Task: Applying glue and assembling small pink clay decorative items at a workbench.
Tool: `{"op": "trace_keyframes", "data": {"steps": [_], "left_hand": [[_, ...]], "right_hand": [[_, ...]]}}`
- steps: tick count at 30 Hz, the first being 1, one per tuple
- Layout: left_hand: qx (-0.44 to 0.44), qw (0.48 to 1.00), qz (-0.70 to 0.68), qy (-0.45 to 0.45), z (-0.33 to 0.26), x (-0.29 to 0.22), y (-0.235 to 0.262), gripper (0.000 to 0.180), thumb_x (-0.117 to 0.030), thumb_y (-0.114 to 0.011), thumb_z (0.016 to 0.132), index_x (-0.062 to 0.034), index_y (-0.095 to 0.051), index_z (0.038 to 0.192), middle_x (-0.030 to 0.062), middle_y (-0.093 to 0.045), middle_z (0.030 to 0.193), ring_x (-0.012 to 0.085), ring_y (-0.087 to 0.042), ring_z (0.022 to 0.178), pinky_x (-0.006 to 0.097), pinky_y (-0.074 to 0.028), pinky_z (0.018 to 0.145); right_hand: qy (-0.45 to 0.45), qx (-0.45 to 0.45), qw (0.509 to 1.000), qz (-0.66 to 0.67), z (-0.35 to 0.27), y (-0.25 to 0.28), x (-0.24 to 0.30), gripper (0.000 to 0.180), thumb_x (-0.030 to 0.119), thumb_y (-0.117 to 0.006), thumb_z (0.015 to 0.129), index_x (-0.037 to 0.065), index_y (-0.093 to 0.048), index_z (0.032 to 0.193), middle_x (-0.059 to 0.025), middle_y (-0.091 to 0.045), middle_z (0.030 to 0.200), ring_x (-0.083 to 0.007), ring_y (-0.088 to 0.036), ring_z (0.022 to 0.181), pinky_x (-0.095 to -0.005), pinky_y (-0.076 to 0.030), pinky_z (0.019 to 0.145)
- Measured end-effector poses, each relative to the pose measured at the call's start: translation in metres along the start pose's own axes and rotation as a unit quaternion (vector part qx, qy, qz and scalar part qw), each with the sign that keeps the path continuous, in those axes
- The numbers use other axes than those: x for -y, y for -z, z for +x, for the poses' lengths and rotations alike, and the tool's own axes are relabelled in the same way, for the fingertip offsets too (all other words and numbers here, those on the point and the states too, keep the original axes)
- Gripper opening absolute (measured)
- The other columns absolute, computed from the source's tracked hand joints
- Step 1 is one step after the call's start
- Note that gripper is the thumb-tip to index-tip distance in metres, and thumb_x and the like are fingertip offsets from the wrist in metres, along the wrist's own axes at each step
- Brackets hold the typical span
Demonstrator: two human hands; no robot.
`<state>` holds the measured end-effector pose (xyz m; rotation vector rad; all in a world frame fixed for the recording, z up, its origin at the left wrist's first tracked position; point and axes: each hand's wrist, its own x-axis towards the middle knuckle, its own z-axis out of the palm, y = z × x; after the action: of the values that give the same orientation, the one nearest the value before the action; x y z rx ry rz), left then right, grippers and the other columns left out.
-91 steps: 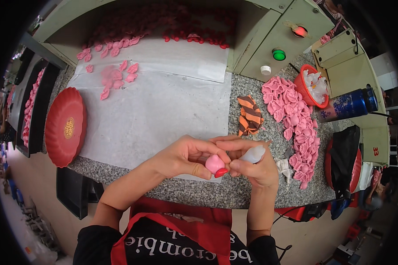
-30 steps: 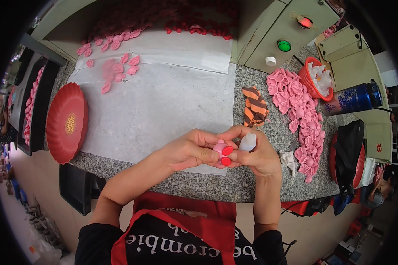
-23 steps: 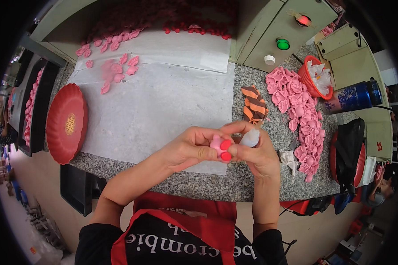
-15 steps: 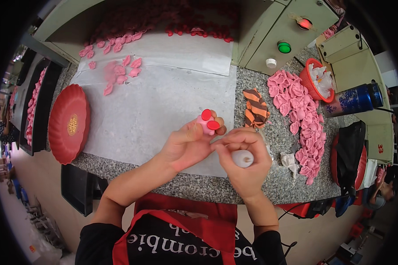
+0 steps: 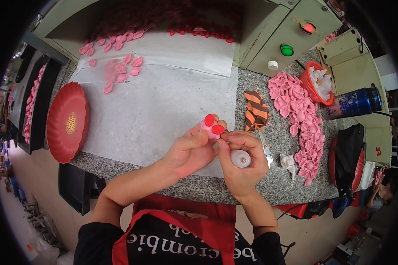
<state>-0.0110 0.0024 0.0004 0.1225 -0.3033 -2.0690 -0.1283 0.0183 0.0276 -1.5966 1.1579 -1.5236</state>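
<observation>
My left hand is closed round a small pink moulded piece. Two flat red discs sit on that piece, facing up. In the palm of my right hand rests a small white bottle-like object, its round end with a small centre tip showing. The thumb and fingertips of this hand are pinched together at the lower right edge of the pink piece. Whether something thin is between them is too small to tell. Both hands are above the near edge of the white paper sheet.
Pink shell-like pieces are heaped on the granite counter at right, beside an orange-and-brown striped lump. A red basket, a blue bottle and a crumpled tissue are nearby. A red scalloped tray lies at left.
My left hand has moved slightly right and down with the pink piece. My right fingertips have come up against its lower edge, and the white object has tilted a little.
</observation>
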Motion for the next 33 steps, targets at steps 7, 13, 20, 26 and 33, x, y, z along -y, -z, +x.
{"op": "trace_keyframes", "data": {"steps": [7,13,20,26,33], "left_hand": [[-0.011,0.999,0.032,-0.010,0.000,0.001,0.003,0.037,-0.029,-0.066,0.073,-0.0139,-0.047,0.102,-0.0033,-0.048,0.100,0.0096,-0.042,0.097,0.030,-0.028,0.086],[-0.041,0.998,0.051,-0.021,0.000,0.002,0.002,0.037,-0.025,-0.067,0.072,-0.0167,-0.046,0.102,-0.0044,-0.045,0.092,0.0149,-0.042,0.095,0.032,-0.032,0.089],[0.000,0.998,0.063,0.022,0.002,-0.009,0.000,0.039,-0.028,-0.066,0.073,-0.0105,-0.046,0.102,-0.0021,-0.046,0.096,0.0145,-0.042,0.099,0.031,-0.034,0.087],[-0.009,0.994,0.091,0.052,-0.002,-0.017,-0.001,0.039,-0.018,-0.064,0.075,-0.0054,-0.047,0.108,0.0039,-0.053,0.100,0.0166,-0.050,0.098,0.031,-0.039,0.085],[-0.032,0.973,0.229,0.020,0.001,-0.030,-0.005,0.040,0.001,-0.061,0.073,0.0001,-0.048,0.110,0.0104,-0.054,0.104,0.0182,-0.053,0.097,0.031,-0.044,0.085]], "right_hand": [[0.008,-0.010,1.000,-0.014,0.000,0.001,-0.004,0.023,-0.014,-0.060,0.067,-0.001,-0.050,0.083,-0.0114,-0.056,0.086,-0.0125,-0.059,0.071,-0.0208,-0.048,0.063],[0.031,-0.009,0.999,-0.037,0.001,0.000,-0.005,0.021,-0.015,-0.059,0.067,-0.002,-0.051,0.081,-0.0110,-0.055,0.086,-0.0126,-0.059,0.072,-0.0204,-0.048,0.062],[0.039,0.023,0.999,-0.008,0.003,0.003,-0.004,0.022,-0.015,-0.059,0.066,-0.002,-0.051,0.082,-0.0098,-0.052,0.088,-0.0124,-0.058,0.072,-0.0197,-0.047,0.063],[-0.043,0.062,0.997,0.022,0.009,0.007,0.007,0.031,-0.012,-0.064,0.063,-0.003,-0.054,0.092,-0.0077,-0.048,0.091,-0.0091,-0.054,0.068,-0.0183,-0.045,0.060],[0.037,0.060,0.997,-0.019,0.015,0.013,-0.001,0.033,-0.007,-0.070,0.059,0.004,-0.061,0.089,-0.0064,-0.051,0.087,-0.0094,-0.051,0.064,-0.0198,-0.043,0.051]]}}
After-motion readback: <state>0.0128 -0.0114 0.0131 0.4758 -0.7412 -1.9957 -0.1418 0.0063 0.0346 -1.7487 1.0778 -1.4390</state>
